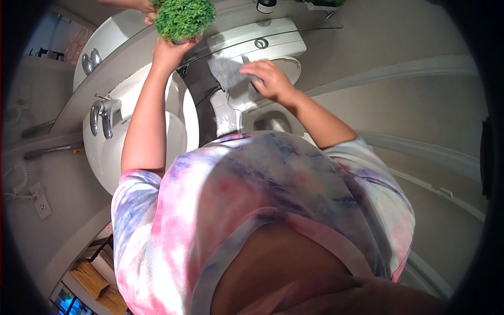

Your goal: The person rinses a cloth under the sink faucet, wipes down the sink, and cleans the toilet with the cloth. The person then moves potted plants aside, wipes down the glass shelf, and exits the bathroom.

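At the top of the view, my left hand is closed around the base of a bushy green potted plant; its pot is mostly hidden by leaves and fingers. My right hand pinches a grey cloth, which hangs from the fingers and is slightly blurred. The cloth is apart from the plant, to its lower right. Beneath the cloth is the white toilet. A glass shelf runs past the plant toward the right.
A white sink with a chrome faucet lies under my left forearm. The mirror at upper left reflects the sink and an arm. A small black-and-white container stands on the shelf. A wall outlet is at left, bathtub edges at right.
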The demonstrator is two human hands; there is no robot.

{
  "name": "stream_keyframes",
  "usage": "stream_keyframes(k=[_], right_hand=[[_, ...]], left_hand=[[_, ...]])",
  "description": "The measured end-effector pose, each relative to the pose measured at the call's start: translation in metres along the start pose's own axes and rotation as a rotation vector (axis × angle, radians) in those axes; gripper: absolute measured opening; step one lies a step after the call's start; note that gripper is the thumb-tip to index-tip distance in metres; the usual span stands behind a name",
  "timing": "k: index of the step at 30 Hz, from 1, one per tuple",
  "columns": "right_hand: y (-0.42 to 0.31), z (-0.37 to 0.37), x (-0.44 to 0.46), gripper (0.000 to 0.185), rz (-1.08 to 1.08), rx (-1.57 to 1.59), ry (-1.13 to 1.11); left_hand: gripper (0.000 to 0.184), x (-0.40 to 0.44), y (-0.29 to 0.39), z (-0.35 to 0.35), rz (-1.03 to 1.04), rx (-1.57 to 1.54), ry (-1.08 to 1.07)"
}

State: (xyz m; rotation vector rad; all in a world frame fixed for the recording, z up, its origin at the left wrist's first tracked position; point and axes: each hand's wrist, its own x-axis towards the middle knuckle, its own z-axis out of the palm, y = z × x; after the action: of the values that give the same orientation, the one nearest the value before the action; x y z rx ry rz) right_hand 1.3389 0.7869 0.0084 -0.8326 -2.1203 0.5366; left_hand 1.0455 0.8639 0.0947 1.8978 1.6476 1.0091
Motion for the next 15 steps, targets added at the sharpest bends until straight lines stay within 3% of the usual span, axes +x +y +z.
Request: stream_keyframes(k=[5,7,10,12,13,15], right_hand=[[-0.016,0.007,-0.096,0.038,0.133,0.128,-0.057],[-0.028,0.005,-0.123,0.037,0.413,0.154,-0.165],[-0.033,0.004,-0.152,0.035,0.545,0.181,-0.187],[-0.031,0.007,-0.163,0.034,0.571,0.192,-0.176],[-0.03,0.006,-0.164,0.034,0.579,0.234,-0.148],[-0.029,0.002,-0.164,0.034,0.583,0.26,-0.109]], left_hand=[[0.059,-0.004,0.006,0.008,-0.046,0.257,-0.038],[0.058,-0.005,-0.004,0.012,-0.045,0.277,-0.036],[0.059,-0.01,-0.021,0.017,-0.081,0.356,0.016],[0.056,-0.013,-0.028,0.018,0.005,0.367,0.138],[0.056,-0.013,-0.027,0.015,0.007,0.364,0.137],[0.054,-0.012,-0.021,0.006,0.202,0.21,0.019]])
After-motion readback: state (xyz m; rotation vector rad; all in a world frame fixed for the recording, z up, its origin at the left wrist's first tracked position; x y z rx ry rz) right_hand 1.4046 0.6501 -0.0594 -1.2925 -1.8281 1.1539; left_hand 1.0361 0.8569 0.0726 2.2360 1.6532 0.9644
